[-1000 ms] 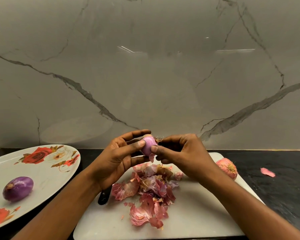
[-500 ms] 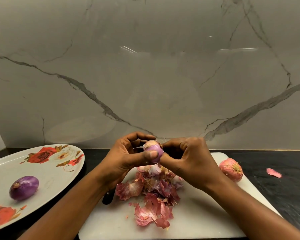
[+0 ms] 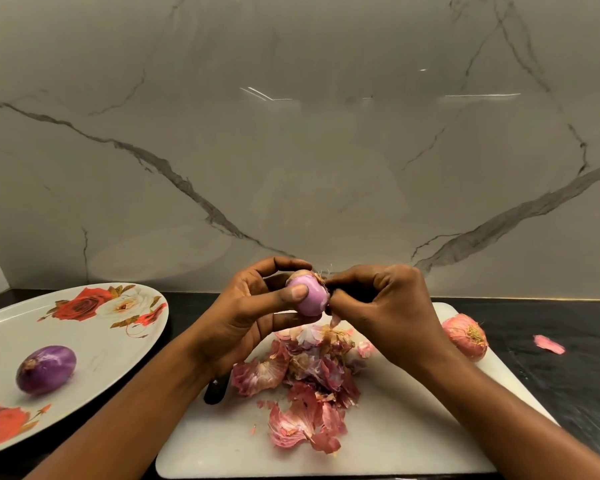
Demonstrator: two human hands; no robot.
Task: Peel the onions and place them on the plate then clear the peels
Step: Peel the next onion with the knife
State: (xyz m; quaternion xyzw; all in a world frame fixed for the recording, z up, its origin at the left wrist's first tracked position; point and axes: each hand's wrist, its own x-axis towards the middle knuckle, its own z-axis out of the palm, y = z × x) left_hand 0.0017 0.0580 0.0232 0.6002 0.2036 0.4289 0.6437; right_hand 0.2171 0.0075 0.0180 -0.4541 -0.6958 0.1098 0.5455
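About a third done, I reckon: plate (image 3: 94, 327) at left has one peeled onion (image 3: 45, 368), and the board (image 3: 395, 427) is heaped with peels (image 3: 309, 368). Left grip (image 3: 253, 317) clutches a nearly bare onion (image 3: 309, 296) mid-frame while right grip (image 3: 381, 313) pinches its skin (image 3: 321, 278). An unpeeled onion (image 3: 465, 336) waits at right.

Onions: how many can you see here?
3. One peeled onion lies on the plate; the left hand and right hand hold a second onion; an unpeeled onion sits at the right edge of the cutting board. Peels might hide more.
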